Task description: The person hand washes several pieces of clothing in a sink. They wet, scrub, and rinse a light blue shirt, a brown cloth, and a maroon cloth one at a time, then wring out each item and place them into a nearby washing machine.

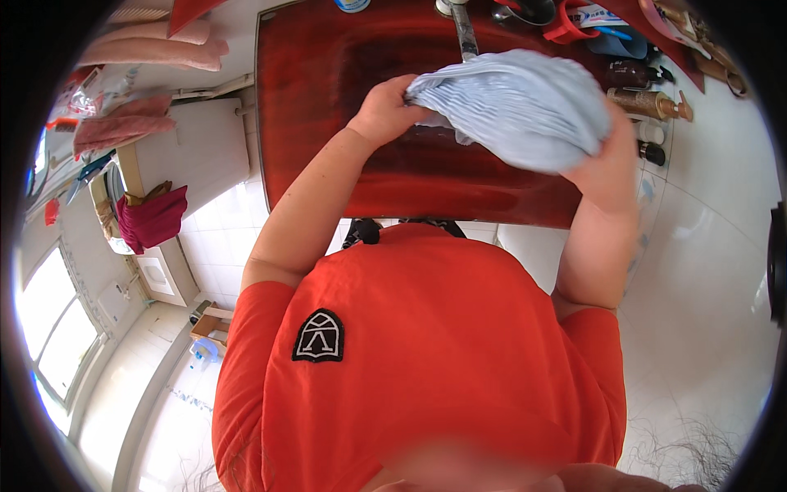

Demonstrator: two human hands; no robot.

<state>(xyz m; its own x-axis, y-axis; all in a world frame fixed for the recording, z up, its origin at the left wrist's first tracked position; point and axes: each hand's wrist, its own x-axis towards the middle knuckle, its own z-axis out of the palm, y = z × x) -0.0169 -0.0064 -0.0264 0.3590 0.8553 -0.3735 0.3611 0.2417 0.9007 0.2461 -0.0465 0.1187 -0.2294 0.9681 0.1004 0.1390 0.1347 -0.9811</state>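
A light blue, finely pleated cloth item (520, 107) is stretched between my two hands, bulging and gathered, above a glossy dark red washbasin top (299, 98). What kind of item it is, I cannot make out. My left hand (389, 111) pinches its left edge, fingers closed. At the other end my right hand (607, 164) grips the right side; most of its fingers are hidden by the cloth and blurred. Just behind the cloth stands a metal faucet (465, 37), its lower part covered.
Pump bottles (652, 103) and small jars line the right side, near a red cup (566, 23). Pink towels (156, 53) hang at the far left. A magenta cloth (152, 217) drapes over a white appliance by the left wall. White tiles border the right.
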